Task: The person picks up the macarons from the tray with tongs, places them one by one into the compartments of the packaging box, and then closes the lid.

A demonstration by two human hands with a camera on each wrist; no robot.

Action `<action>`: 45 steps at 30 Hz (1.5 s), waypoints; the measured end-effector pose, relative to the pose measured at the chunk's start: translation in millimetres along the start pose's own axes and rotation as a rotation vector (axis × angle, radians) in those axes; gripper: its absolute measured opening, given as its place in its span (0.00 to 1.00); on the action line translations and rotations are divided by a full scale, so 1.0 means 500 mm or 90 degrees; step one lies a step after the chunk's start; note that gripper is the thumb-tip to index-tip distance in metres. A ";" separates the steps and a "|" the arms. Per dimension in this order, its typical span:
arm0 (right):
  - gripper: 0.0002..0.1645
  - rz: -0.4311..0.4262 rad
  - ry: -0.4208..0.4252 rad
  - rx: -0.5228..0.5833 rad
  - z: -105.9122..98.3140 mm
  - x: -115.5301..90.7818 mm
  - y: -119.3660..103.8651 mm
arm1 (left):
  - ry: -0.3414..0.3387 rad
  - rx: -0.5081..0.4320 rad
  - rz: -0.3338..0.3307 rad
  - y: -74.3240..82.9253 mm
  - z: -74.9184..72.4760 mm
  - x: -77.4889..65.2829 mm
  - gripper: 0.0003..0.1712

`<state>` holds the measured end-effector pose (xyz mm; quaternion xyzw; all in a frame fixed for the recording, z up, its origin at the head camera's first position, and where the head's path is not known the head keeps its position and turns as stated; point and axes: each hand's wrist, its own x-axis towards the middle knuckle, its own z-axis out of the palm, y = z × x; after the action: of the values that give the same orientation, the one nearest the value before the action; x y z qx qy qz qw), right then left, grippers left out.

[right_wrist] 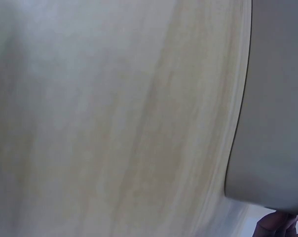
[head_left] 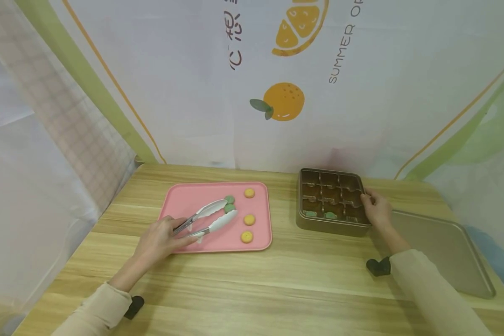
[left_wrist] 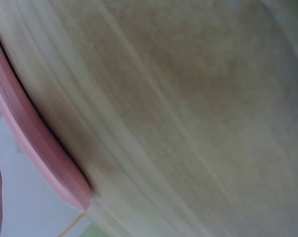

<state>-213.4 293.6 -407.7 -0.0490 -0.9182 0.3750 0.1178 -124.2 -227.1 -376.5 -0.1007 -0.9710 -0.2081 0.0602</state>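
Observation:
My left hand holds a pair of tongs with white tips over the pink tray. The tongs' arms are spread, with two small green cookies at the tips. Three yellow cookies stand in a column along the tray's right side. On the right, my right hand grips the right wall of a bronze box, thumb over the rim. Inside is a divided insert; a green cookie and another green cookie lie in its front-row compartments. The right wrist view shows fingertips at the box's corner.
A flat bronze lid-like tray lies right of the box, partly under my right forearm. The wooden table runs back to a white curtain printed with oranges.

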 end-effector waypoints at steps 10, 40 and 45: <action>0.26 0.014 -0.005 0.004 0.001 -0.003 -0.002 | 0.005 0.028 0.018 0.000 0.003 0.006 0.23; 0.26 0.012 0.007 0.010 0.003 -0.001 -0.001 | -0.007 0.056 0.028 0.007 0.002 0.017 0.20; 0.25 0.004 0.013 0.001 0.003 -0.001 0.001 | -0.013 0.056 0.029 0.008 0.003 0.018 0.22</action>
<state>-213.3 292.9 -409.3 -0.0559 -0.9163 0.3759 0.1262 -132.2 -221.3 -374.8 -0.1222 -0.9772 -0.1629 0.0595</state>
